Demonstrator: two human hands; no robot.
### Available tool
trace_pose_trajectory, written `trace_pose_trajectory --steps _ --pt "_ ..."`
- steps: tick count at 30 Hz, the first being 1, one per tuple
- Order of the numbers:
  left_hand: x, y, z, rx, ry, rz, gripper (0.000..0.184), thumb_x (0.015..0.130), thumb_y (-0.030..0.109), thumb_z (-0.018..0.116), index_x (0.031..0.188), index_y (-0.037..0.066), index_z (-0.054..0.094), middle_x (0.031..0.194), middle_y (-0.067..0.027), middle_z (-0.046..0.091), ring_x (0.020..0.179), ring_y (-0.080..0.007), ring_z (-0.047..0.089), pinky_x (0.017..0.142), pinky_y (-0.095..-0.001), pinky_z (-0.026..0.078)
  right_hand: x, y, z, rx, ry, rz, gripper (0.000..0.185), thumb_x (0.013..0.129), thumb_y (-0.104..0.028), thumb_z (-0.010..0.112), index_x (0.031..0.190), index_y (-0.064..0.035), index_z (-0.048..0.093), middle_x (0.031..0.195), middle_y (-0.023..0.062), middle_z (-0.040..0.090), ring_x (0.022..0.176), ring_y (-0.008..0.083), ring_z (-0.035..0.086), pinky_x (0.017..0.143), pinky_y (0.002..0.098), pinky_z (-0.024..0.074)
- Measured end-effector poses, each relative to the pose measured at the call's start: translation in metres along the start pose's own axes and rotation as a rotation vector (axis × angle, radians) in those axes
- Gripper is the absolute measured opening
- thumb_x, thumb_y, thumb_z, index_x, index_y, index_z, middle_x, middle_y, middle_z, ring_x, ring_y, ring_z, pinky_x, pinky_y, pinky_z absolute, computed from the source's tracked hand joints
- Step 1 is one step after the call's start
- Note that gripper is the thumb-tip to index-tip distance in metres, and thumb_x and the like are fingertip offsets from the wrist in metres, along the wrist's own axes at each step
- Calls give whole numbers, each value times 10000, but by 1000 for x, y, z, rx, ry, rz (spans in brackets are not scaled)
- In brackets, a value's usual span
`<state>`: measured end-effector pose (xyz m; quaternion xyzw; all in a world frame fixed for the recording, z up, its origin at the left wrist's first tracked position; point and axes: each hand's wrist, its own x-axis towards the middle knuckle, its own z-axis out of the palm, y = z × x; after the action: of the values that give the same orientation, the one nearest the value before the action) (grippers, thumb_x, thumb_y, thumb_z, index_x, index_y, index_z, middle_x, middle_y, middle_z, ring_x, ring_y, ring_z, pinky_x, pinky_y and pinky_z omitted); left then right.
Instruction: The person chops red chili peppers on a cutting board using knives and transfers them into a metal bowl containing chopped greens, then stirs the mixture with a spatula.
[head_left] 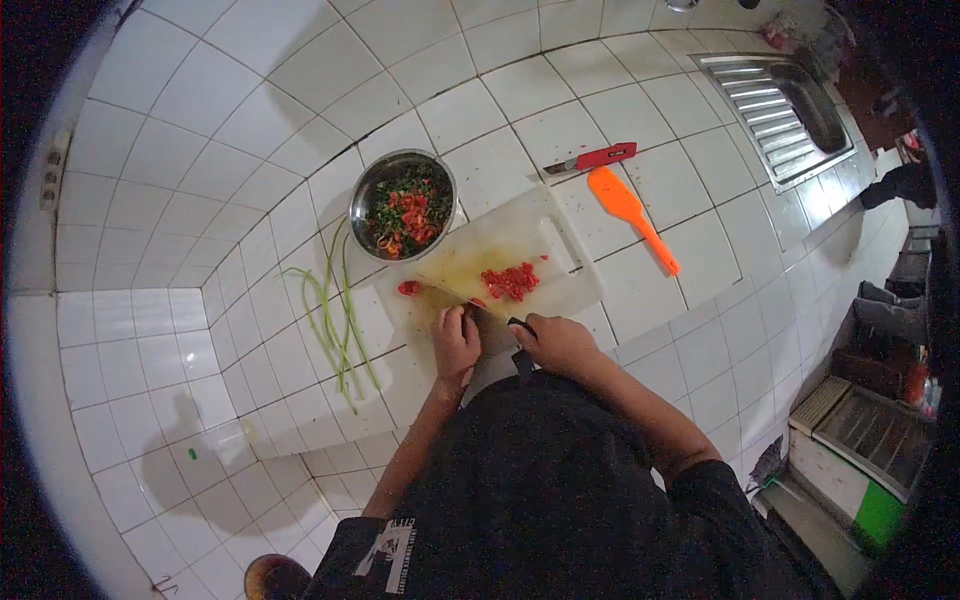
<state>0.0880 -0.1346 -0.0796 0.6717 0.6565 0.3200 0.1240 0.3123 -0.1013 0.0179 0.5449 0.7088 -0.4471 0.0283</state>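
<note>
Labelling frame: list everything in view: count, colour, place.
cutting board: 1, whitish, counter
bowl: 1, silver, beyond board, left
greens: 1 heap, green, bowl
red pieces: many, red, bowl and board
knife: 1, black handle, over board
stems: several, green, left of board
box cutter: 1, red, beyond board
spatula: 1, orange, beside cutter
sink: 1, silver, upper right
tiles: many, white, counter, walls
clutter: uncounted, mixed, right edge
shirt: 1, black, bottom
left hand: 1, beside knife
right hand: 1, gripping knife
</note>
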Motion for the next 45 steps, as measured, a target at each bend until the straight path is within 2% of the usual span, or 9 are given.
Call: trace_pose_trajectory --steps 2,5,8,20,26,28,32,34,45 --pt "-3 -5 3 -29 -27 -54 282 878 120 623 1121 -19 582 1106 -256 596 1061 -463 557 935 -518 449 0 2 0 -10 10 -18 549 1033 -507 391 1016 -16 635 871 252 701 858 438 693 785 561 534" --pt "1 0 -2 -53 -36 -81 255 875 110 613 1089 -25 583 1077 -249 598 1019 -460 568 903 -507 461 -7 -1 -4 -5 16 -8 540 1035 -499 389 1009 -18 633 868 255 699 856 446 690 784 567 533" --pt "1 -1 -2 -40 7 -7 243 825 28 611 1057 -24 562 988 -237 568 914 -455 562 777 -522 452 -10 -3 -7 7 18 -11 536 1035 -497 390 1000 -20 632 859 259 696 854 453 686 780 573 531" --pt "-12 -21 12 125 12 27 319 877 151 653 1133 -20 570 1136 -252 559 1079 -469 529 915 -540 434 -6 -1 -4 17 17 -31 552 1036 -506 382 990 -16 634 853 266 693 839 459 684 771 579 530" --pt "-6 -18 6 -4 -155 -127 389 845 127 669 1190 -25 573 1234 -272 553 1133 -473 530 971 -537 429 2 3 6 21 30 -33 558 1042 -509 370 1023 -12 623 850 257 696 828 456 686 775 576 529" --pt "-7 -19 11 70 -30 -11 366 839 109 669 1167 -22 577 1183 -257 560 1095 -460 539 939 -532 433 4 3 9 12 33 -40 560 1044 -510 365 1029 -12 621 848 255 696 827 452 688 776 572 531" --pt "1 -8 3 112 -15 46 340 844 106 669 1144 -24 577 1115 -248 569 1051 -454 546 897 -523 442 9 -6 5 33 45 -56 521 1040 -495 400 998 -20 610 804 255 683 797 449 683 722 564 529" --pt "5 1 -3 -21 -131 -135 322 846 104 667 1124 -27 571 1066 -244 573 1025 -456 548 879 -515 446 13 -6 11 15 86 -75 520 1039 -495 403 1002 -21 614 806 251 686 795 446 686 722 563 533" --pt "9 8 7 63 -2 -110 333 840 95 636 1128 -45 543 1046 -243 576 1016 -457 552 878 -523 449 -7 7 0 -3 47 -51 554 1034 -504 395 1028 -6 638 887 247 710 840 428 705 764 553 549"
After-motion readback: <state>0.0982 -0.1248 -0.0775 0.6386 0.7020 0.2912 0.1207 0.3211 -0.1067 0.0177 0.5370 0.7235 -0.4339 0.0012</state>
